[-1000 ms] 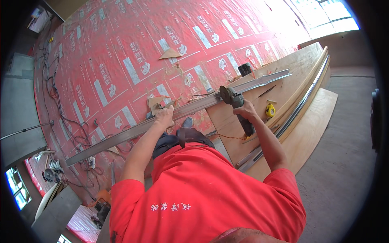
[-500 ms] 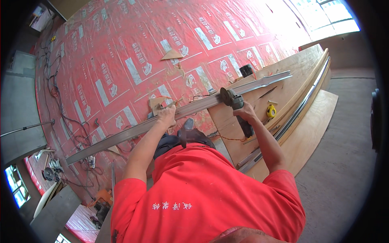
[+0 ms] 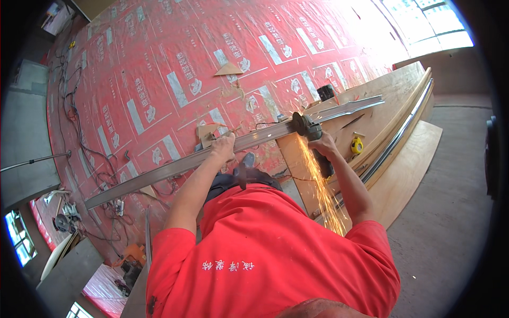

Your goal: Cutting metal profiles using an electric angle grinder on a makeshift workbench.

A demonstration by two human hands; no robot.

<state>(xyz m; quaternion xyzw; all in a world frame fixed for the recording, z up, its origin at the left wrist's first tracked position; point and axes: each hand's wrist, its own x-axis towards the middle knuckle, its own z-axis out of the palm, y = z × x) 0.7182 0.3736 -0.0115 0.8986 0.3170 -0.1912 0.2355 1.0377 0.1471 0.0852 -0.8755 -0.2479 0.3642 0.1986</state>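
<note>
A long grey metal profile (image 3: 175, 170) runs slantwise in front of me, its right end over a plywood board (image 3: 294, 159). My left hand (image 3: 222, 148) is closed around the profile left of the cut. In my right hand (image 3: 324, 143) is an angle grinder (image 3: 314, 131), gripped by its body. Its disc (image 3: 300, 123) touches the profile, and orange sparks (image 3: 317, 180) stream down toward my right forearm. Part of the grinder's body is hidden by the hand.
A yellow tape measure (image 3: 357, 145) lies on the board, beside stacked wooden strips (image 3: 392, 132). Loose cables (image 3: 79, 127) tangle over the red floor film (image 3: 175, 58) at left. A black cylindrical object (image 3: 325, 93) stands beyond the profile. A triangular wood scrap (image 3: 229, 69) lies farther off.
Sparks now fly from the grinder's disc, where none showed before. Both hands keep their grips in nearly the same places; the view has shifted slightly.
</note>
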